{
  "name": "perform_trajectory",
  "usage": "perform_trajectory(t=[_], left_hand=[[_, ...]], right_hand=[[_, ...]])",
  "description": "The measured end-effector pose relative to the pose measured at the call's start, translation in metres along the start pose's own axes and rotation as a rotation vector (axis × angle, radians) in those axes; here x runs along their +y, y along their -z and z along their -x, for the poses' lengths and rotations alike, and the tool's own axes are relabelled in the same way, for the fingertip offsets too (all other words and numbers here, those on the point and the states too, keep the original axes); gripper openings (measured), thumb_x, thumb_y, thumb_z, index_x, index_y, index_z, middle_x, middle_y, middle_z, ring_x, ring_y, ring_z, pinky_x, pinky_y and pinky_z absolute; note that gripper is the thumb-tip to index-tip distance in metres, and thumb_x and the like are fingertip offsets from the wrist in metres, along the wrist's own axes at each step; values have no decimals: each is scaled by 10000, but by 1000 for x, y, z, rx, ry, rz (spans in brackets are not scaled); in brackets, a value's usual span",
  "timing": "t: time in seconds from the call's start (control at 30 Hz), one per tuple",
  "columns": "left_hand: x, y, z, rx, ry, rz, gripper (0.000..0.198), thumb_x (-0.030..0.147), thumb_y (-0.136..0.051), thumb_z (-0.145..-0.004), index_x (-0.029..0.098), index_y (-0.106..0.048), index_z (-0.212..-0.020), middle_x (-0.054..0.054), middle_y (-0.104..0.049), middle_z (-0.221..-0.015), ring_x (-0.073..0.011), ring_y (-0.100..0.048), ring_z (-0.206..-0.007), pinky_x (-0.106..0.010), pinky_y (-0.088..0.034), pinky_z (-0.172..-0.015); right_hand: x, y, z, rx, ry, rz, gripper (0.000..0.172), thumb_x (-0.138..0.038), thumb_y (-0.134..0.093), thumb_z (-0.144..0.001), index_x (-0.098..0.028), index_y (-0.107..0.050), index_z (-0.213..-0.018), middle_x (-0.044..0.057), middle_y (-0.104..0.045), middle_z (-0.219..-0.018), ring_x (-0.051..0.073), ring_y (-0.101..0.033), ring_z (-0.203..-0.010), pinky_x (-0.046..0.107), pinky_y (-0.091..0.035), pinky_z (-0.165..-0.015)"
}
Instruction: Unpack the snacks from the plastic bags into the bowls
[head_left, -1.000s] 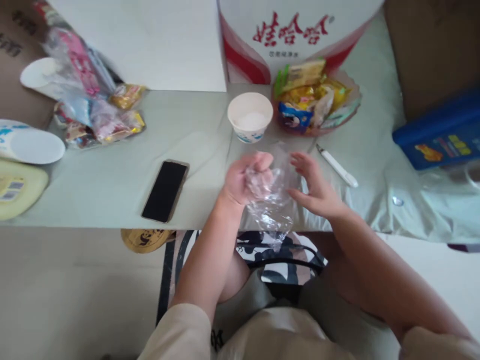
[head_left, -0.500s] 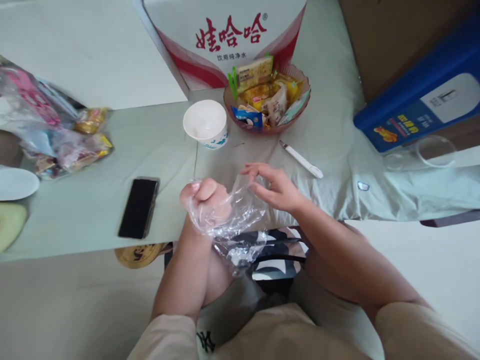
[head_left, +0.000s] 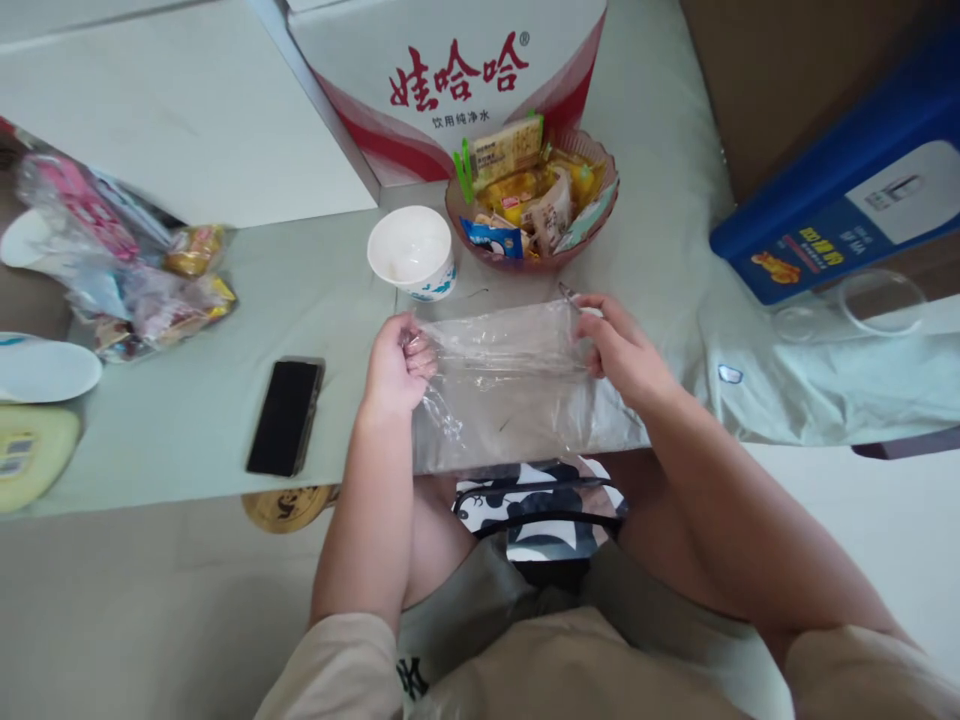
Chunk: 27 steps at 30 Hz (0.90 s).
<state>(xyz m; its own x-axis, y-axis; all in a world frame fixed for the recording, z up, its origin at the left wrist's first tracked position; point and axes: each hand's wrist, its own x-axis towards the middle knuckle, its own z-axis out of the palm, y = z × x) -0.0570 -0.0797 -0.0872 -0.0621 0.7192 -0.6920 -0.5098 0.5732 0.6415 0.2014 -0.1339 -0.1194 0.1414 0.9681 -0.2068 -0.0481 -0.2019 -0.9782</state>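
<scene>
A thin clear plastic film [head_left: 502,350] is stretched out flat between my two hands, above the front of the cloth-covered table. My left hand [head_left: 401,365] is closed on its left side, fingers curled in. At the opposite side my right hand [head_left: 619,345] pinches the film between thumb and fingers. I cannot tell whether it is a bag or a single sheet. Just beyond my right hand the dark tip of a white-handled tool [head_left: 566,291] shows; its handle is hidden. A white paper cup [head_left: 411,250] stands behind my left hand.
Behind the cup sits a pink glass bowl [head_left: 517,262] of packaged snacks, against a white and red carton [head_left: 450,90]. A phone [head_left: 286,415] lies left. Bagged items [head_left: 161,300] are farther left. At right are a blue box [head_left: 825,220] and a clear plastic cup [head_left: 847,305] on its side.
The film was bunched around my closed left hand, with my right fingers loosely spread at its edge. Both hands have moved apart, spreading it, and my right hand has closed on it.
</scene>
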Motion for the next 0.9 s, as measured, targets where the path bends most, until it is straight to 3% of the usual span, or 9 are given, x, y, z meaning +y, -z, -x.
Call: perform_trajectory(t=[0.13,0.23,0.37,0.47,0.57,0.7,0.8,0.9], left_hand=[[3,7,-3,-22,-33,12,342,315,-521,-947,196,-453,-634,93,-304,-459,-25,-263,-319,-133,-138,-310],[3,6,-4,-46,-117,-1,263,297,-549,-937,181,-569,-702,61,-425,-501,-40,-407,-378,-131,-227,-331],[-3,1,0,-137,-333,12,73,228,-664,-858,202,-684,-923,-15,-724,-802,-105,-708,-739,-155,-533,-607],[-9,2,2,-235,-356,-63,375,186,-779,-741,264,-659,-1088,-27,-782,-1109,-162,-755,-993,-244,-603,-798],[-16,8,2,-218,-244,-297,599,144,-794,-705,269,-594,-1255,-46,-796,-1041,-175,-777,-859,-265,-607,-734],[-21,14,1,-89,-202,-556,603,99,-740,-734,229,-575,-1300,1,-743,-739,-132,-666,-500,-199,-490,-493],[-17,12,4,-33,-314,-380,558,159,-737,-790,284,-572,-1308,33,-708,-687,-109,-608,-441,-179,-421,-439],[-11,7,11,-92,-392,-129,629,286,-748,-845,386,-483,-1406,14,-766,-832,-147,-733,-644,-191,-523,-564]], right_hand=[[6,3,3,-164,14,-51,669,-256,-751,-756,-310,-542,-1389,-14,-744,-912,156,-686,-687,285,-553,-596],[5,-2,5,-174,54,-40,798,-193,-730,-734,-308,-481,-1483,-44,-709,-799,147,-662,-650,301,-579,-626],[-2,-13,6,-39,36,0,667,-215,-664,-783,-302,-531,-1430,-36,-720,-827,81,-484,-440,246,-442,-423],[-5,-19,4,87,87,-52,477,-285,-664,-815,-285,-584,-1286,-26,-724,-857,58,-417,-413,231,-373,-393],[-4,-20,0,198,108,-123,332,-364,-646,-845,-287,-571,-1159,-49,-686,-833,48,-394,-414,219,-343,-399],[1,-14,-6,306,57,-146,314,-341,-618,-833,-292,-536,-1132,-50,-668,-845,53,-414,-428,219,-322,-400],[2,-11,-7,337,49,-160,341,-294,-613,-804,-288,-532,-1135,-56,-666,-815,59,-406,-415,225,-307,-397],[-2,-10,-7,305,24,-154,252,-311,-626,-803,-265,-555,-1040,-74,-607,-683,70,-423,-411,221,-311,-403]])
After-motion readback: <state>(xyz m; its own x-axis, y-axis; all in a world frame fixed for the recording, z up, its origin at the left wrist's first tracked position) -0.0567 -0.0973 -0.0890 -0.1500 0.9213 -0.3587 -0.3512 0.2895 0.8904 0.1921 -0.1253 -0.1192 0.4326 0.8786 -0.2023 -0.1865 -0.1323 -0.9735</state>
